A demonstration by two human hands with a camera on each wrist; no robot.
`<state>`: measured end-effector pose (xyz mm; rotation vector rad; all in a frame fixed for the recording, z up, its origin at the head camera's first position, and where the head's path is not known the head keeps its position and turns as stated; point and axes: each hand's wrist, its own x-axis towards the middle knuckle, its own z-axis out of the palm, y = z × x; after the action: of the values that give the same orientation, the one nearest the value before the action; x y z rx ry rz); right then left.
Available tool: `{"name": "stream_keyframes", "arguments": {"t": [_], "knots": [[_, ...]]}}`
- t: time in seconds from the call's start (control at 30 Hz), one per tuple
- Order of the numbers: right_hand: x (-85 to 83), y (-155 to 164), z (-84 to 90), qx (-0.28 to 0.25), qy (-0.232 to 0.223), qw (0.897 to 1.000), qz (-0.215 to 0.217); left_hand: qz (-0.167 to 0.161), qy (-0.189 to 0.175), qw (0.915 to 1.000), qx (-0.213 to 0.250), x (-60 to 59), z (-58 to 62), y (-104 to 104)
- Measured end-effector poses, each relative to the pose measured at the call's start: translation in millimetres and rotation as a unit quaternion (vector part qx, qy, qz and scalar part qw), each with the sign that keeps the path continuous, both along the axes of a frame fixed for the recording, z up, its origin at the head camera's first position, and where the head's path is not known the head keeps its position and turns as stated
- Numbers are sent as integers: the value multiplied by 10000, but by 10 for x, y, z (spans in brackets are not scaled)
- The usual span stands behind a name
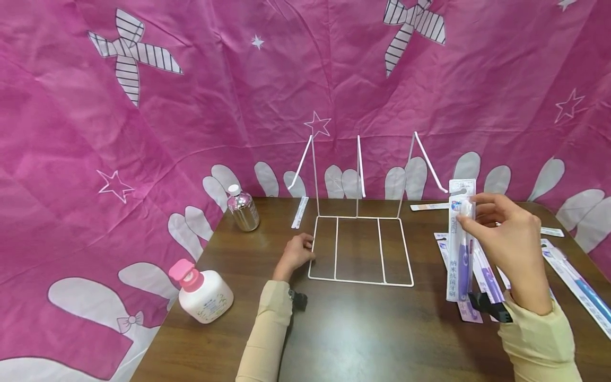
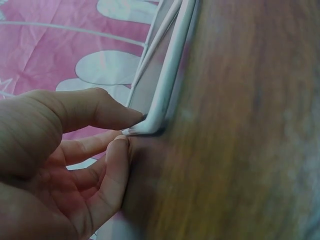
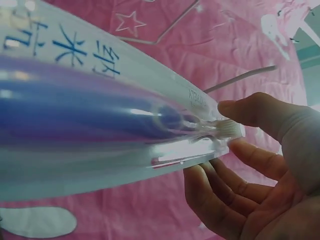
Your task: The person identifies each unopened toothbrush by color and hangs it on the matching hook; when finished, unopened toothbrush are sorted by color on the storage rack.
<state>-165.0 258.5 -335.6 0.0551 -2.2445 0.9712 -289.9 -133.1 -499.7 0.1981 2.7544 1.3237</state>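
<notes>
Your right hand [image 1: 506,228] has its fingers [image 3: 257,161] clamped on the packaged toothbrush [image 1: 457,265] near its upper end, so the lower part hangs free; too light a pinch on that smooth-looking plastic could let it swivel, or drop onto the other toothbrush packs [image 1: 489,276] below and scatter them. The pack is nearly upright, raised off the surface [image 1: 363,329], and in the head view it looks just beside the tip of the right prong [image 1: 430,162] of the white wire rack [image 1: 360,281], though you cannot tell the depth from there. A sideways swing at this height could catch its edge on that prong and tug the frame. The notch in the card's top lies close to your fingers, so a hard squeeze might bend the card or hide the opening.

Your left hand [image 1: 297,254] has its fingers pinched together on the rack's left base wire. That seems a steadying hold, but on one side only, so a push on the right prong could twist or tip the frame about your grip. Loosen it too soon and the light-looking wire might slide
</notes>
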Motion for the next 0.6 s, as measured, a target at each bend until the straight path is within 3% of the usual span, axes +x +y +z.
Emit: {"name": "stream_keyframes", "arguments": {"t": [0.23, 0.43, 0.6], "knots": [[143, -67, 165, -700, 284, 9971, -98, -20, 94, 9999, -91, 18, 23, 35], [289, -162, 312, -787, 473, 9957, -85, 20, 86, 9999, -67, 20, 12, 30], [371, -268, 389, -831, 619, 9945, 173, 28, 74, 10000, -13, 22, 6, 4]]}}
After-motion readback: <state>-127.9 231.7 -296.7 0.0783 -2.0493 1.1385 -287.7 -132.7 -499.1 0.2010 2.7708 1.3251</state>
